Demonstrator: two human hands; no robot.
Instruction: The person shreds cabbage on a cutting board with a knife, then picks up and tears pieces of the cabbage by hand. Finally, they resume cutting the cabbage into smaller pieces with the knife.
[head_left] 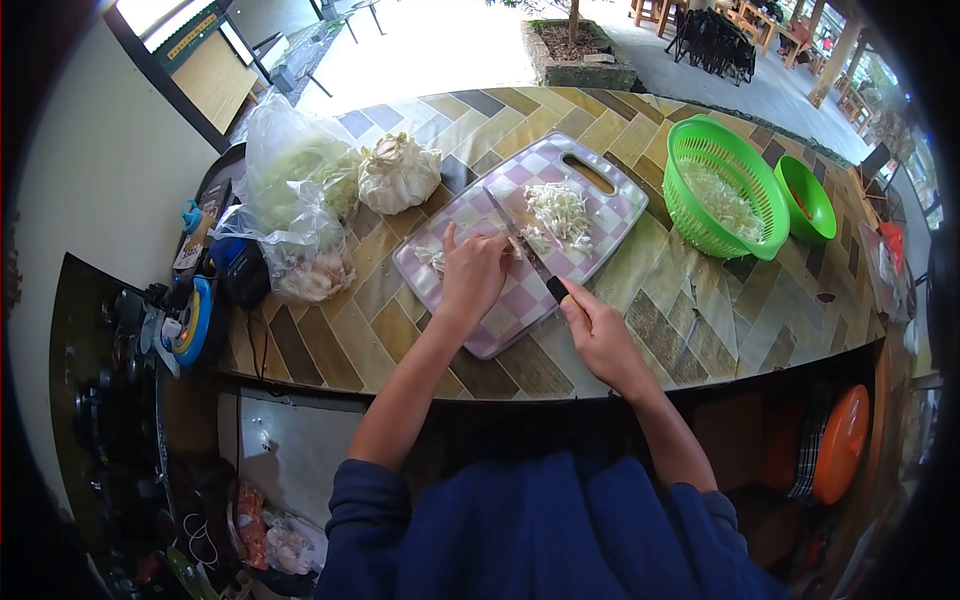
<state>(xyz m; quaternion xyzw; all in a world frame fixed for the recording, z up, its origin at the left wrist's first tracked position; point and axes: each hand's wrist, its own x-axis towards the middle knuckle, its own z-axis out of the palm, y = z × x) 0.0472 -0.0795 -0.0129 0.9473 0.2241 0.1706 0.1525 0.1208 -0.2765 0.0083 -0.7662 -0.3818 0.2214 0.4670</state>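
My right hand point(602, 340) is closed round the black handle of a kitchen knife point(538, 268). Its blade lies slantwise across a pink-and-white checked cutting board point(490, 335). On the board, my left hand point(474, 272) presses down with bent fingers on pale cabbage point(432, 258), which is mostly hidden under them, close to the blade. Right of the knife is a heap of shredded cabbage point(560, 213). A partly cut cabbage head point(399, 176) sits on the table just beyond the board's left corner.
At right stand a green colander point(683, 140) with white shreds and a smaller green bowl point(822, 205). Clear plastic bags of vegetables point(300, 190) lie at left. Blue tape-like roll point(192, 325) rests near the left edge. An orange lid point(843, 445) shows below the table point(400, 340).
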